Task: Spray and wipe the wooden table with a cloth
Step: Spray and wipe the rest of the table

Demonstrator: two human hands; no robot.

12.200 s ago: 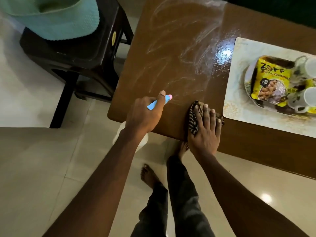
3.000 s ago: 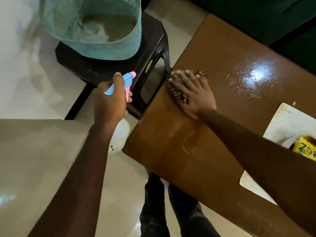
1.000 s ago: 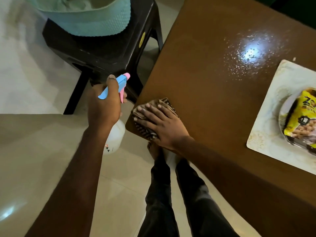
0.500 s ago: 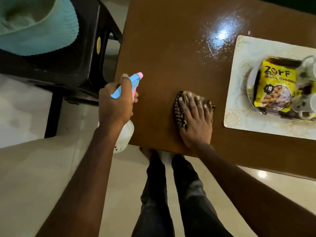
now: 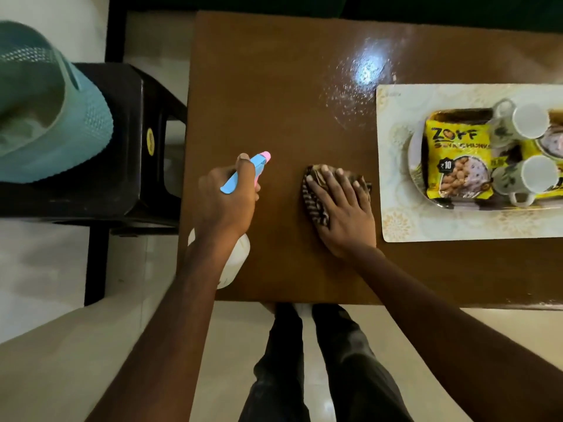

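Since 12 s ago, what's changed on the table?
White spray streaks are wiped off the table. The right hand pushed the cloth to the far left edge, back to the near corner, then right toward the placemat. The left hand swung the spray bottle off the table's left side and back over it. Same: hands' grip and press, droplets by the glare.
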